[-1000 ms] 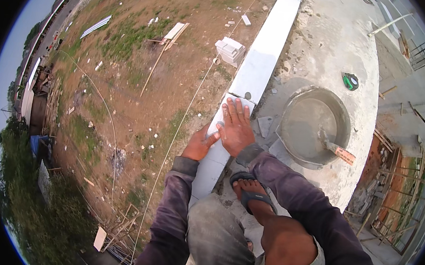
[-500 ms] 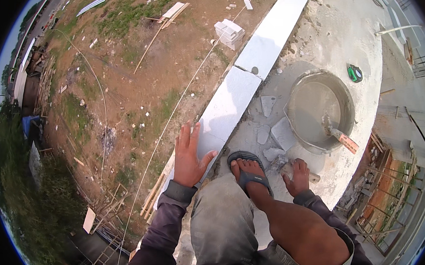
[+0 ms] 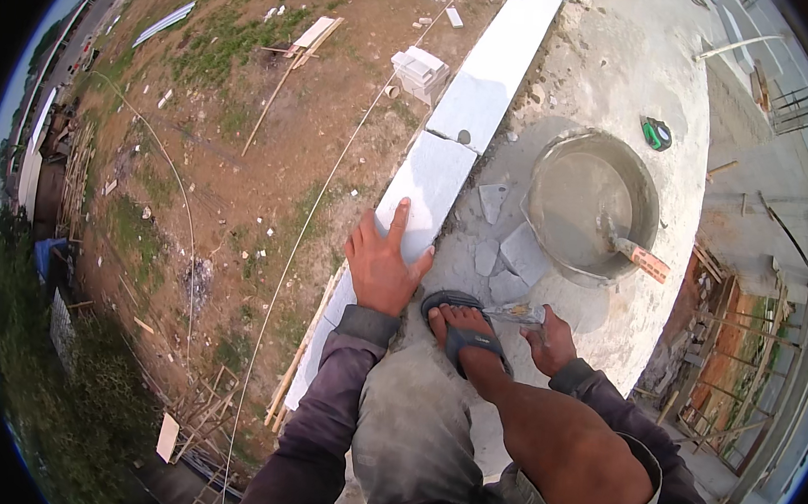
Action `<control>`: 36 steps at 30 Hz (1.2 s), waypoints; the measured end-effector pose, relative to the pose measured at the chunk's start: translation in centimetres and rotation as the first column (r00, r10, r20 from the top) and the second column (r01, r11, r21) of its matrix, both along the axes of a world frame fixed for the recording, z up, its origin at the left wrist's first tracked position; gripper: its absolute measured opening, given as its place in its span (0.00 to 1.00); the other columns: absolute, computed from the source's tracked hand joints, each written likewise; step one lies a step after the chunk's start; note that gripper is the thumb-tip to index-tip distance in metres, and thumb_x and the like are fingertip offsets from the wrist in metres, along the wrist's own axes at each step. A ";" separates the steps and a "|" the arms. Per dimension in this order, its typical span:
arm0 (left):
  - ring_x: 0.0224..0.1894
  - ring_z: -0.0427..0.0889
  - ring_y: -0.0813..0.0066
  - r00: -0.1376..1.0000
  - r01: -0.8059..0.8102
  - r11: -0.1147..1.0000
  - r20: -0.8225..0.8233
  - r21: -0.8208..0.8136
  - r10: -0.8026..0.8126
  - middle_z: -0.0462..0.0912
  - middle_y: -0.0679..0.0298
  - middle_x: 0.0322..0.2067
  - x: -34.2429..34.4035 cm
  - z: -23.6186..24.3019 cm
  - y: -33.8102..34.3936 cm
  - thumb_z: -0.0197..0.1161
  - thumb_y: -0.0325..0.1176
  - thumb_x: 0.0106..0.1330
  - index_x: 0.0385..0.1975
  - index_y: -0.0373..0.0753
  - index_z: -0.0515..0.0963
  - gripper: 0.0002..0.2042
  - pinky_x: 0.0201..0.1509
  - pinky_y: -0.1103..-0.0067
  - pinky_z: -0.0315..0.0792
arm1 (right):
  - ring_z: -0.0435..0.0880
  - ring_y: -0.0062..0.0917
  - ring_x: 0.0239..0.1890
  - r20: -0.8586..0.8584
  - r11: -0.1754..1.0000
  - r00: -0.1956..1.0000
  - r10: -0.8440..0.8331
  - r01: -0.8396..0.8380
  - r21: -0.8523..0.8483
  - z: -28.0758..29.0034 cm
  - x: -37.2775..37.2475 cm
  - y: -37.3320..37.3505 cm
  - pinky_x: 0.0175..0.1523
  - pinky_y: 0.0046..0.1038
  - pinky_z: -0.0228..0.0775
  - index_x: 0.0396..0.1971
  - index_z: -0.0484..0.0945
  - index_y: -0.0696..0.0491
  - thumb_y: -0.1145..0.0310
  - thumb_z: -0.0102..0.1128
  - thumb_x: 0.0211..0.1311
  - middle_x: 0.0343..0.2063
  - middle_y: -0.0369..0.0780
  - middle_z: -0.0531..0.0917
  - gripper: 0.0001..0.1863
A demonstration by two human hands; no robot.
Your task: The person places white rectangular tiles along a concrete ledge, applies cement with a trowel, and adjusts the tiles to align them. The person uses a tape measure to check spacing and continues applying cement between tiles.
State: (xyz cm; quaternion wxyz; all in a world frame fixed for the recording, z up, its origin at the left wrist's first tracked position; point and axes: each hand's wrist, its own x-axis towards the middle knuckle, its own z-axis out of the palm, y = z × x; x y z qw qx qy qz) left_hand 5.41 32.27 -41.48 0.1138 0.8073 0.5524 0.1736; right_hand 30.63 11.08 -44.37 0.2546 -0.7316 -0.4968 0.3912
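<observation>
Take the mortar bucket as your landmark. To its left runs a row of white blocks, and your left hand lies over the white block nearest you, left of the bucket and a little closer to your body. Those fingers are open: the index reaches along the top face, the others bend toward the outer edge, and the thumb spreads to the inner edge, a spread that probably steadies both you and the block.

Your right hand, on the near side of the bucket, is closed round the handle of a grey, crusted tool. The tool points left toward your sandaled foot, held low, perhaps because you crouch over the slab; its exact kind is hard to tell.

Between bucket and blocks lie broken slabs, off the row itself. Inside the bucket stands a trowel, its orange handle leaning over the near right rim, likely so you can grab it clean. Beyond the bucket, up and right, sits a green tape measure, clear of the wet mix. Well left of the bucket, a taut string runs outside the row, presumably as a guide.
</observation>
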 end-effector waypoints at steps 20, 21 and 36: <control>0.69 0.63 0.44 0.994 -0.109 0.970 -0.041 -0.216 0.103 0.63 0.42 0.68 -14.2 4.4 -8.6 0.72 0.50 0.61 0.73 0.41 0.61 0.43 0.73 0.54 0.56 | 0.88 0.46 0.33 0.158 0.997 0.987 -0.037 0.048 -0.067 -2.6 0.4 0.5 0.39 0.38 0.78 0.40 0.75 0.59 0.69 0.74 0.53 0.29 0.51 0.85 0.19; 0.70 0.63 0.44 0.991 -0.133 0.954 -0.061 -0.267 0.121 0.63 0.42 0.68 -15.6 4.7 -10.4 0.72 0.50 0.61 0.74 0.41 0.60 0.43 0.73 0.54 0.56 | 0.87 0.47 0.33 0.176 0.989 0.984 -0.028 0.052 -0.136 -3.3 1.1 -0.6 0.39 0.39 0.78 0.41 0.76 0.59 0.69 0.74 0.53 0.29 0.51 0.86 0.20; 0.74 0.55 0.42 0.943 -0.322 0.838 -0.229 -0.440 0.242 0.56 0.44 0.72 -19.4 4.1 -20.8 0.79 0.45 0.52 0.78 0.42 0.49 0.55 0.77 0.51 0.48 | 0.80 0.46 0.48 0.173 0.989 0.977 0.121 -0.104 -0.100 0.6 -0.2 2.6 0.51 0.42 0.73 0.42 0.79 0.60 0.73 0.69 0.56 0.43 0.52 0.79 0.14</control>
